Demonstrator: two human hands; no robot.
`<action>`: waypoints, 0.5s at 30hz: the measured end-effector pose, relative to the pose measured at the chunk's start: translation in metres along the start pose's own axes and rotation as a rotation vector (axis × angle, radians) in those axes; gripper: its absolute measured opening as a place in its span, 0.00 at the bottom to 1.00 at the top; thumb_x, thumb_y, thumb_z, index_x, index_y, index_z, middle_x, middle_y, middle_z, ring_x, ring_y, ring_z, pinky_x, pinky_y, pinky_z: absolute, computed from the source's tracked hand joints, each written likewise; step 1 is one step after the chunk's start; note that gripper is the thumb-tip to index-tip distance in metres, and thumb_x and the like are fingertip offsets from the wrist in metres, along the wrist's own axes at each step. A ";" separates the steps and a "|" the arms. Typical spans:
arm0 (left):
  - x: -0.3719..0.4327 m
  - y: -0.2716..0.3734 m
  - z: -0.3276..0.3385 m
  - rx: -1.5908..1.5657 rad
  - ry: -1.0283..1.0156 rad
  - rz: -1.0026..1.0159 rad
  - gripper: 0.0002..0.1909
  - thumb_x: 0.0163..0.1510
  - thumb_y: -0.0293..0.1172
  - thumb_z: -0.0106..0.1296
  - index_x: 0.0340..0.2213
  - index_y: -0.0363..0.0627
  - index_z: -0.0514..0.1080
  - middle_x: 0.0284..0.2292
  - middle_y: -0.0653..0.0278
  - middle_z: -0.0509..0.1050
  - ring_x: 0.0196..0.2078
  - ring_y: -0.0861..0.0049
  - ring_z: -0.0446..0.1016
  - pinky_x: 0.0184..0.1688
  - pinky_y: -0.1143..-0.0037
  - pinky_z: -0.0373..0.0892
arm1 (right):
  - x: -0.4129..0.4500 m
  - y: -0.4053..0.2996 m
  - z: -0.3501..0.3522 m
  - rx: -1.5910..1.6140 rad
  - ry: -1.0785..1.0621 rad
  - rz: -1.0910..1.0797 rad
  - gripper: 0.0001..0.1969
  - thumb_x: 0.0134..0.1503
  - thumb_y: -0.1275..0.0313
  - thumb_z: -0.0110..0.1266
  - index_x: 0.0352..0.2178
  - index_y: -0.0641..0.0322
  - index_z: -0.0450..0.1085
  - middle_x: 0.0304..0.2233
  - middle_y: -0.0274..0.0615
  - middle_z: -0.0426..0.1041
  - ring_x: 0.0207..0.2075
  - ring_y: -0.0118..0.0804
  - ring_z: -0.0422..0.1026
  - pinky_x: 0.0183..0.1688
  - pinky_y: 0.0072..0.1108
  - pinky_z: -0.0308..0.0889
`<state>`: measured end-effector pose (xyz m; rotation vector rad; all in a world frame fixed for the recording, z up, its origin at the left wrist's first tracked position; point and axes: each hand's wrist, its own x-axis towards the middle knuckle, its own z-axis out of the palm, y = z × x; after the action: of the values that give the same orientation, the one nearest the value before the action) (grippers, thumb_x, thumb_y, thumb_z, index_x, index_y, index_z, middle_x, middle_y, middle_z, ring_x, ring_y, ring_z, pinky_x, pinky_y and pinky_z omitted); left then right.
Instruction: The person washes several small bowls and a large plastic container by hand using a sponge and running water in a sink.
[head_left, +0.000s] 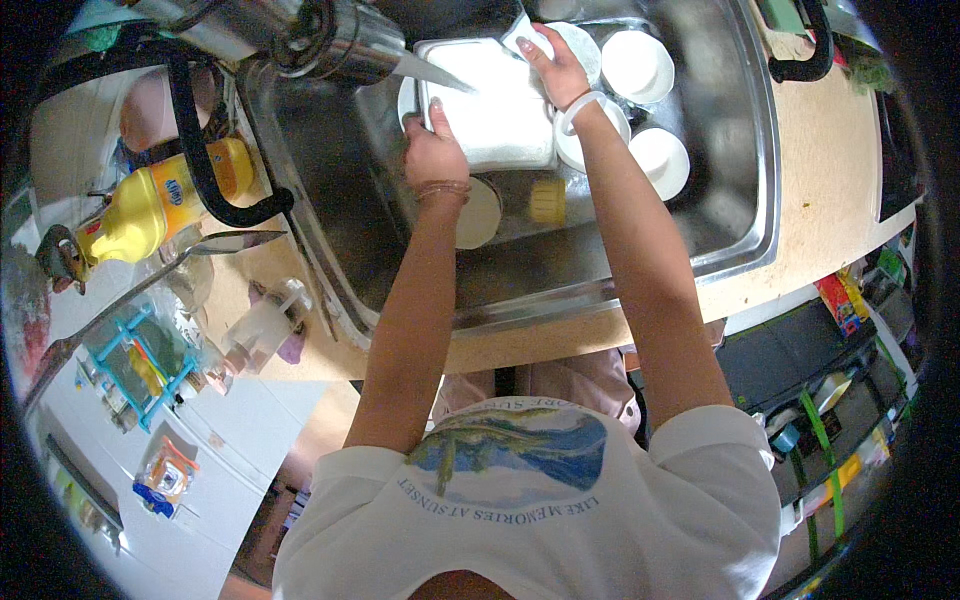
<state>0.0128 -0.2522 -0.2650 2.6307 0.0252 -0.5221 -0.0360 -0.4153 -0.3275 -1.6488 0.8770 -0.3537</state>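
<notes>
A bright, overexposed rectangular tray (499, 131) is held in the stainless steel sink (525, 292). My left hand (436, 154) grips its left edge, thumb on top. In my right hand (561, 71) is a white pad, perhaps a sponge (529, 39), at the tray's upper right corner. A grey wedge, apparently water (439, 73), runs from the metal faucet (341, 41) onto the tray. White bowls (636, 66) sit right of the tray, one partly behind my right wrist. Below the tray are a round pale dish (480, 217) and a ribbed yellow object (547, 201).
On the left counter lie a yellow detergent bottle (139, 214), a long-handled metal utensil (232, 241) and a clear plastic cup (262, 330). Black curved tubes (196, 165) rise beside the sink. A wooden counter (825, 157) borders it at right.
</notes>
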 end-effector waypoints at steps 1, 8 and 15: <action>0.000 -0.001 0.000 0.019 0.002 0.003 0.34 0.51 0.57 0.25 0.41 0.35 0.59 0.34 0.42 0.68 0.37 0.48 0.67 0.39 0.61 0.62 | -0.001 -0.002 0.002 -0.002 -0.004 -0.002 0.24 0.49 0.52 0.45 0.44 0.53 0.62 0.42 0.48 0.65 0.45 0.43 0.63 0.47 0.23 0.55; 0.003 -0.005 0.007 0.059 0.033 0.016 0.33 0.52 0.56 0.25 0.40 0.34 0.60 0.33 0.41 0.68 0.36 0.48 0.67 0.39 0.60 0.62 | 0.004 0.012 -0.009 -0.058 -0.108 -0.166 0.24 0.49 0.58 0.47 0.45 0.59 0.56 0.35 0.61 0.66 0.39 0.57 0.64 0.43 0.30 0.59; 0.007 -0.005 0.013 0.071 0.044 0.084 0.30 0.52 0.54 0.28 0.43 0.36 0.57 0.33 0.43 0.69 0.35 0.49 0.67 0.37 0.60 0.63 | 0.032 0.017 -0.005 -0.327 0.266 0.355 0.23 0.52 0.54 0.38 0.42 0.62 0.60 0.31 0.60 0.67 0.34 0.58 0.66 0.39 0.35 0.59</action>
<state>0.0140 -0.2540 -0.2797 2.6982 -0.0911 -0.4444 -0.0239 -0.4426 -0.3488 -1.7203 1.4659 -0.1895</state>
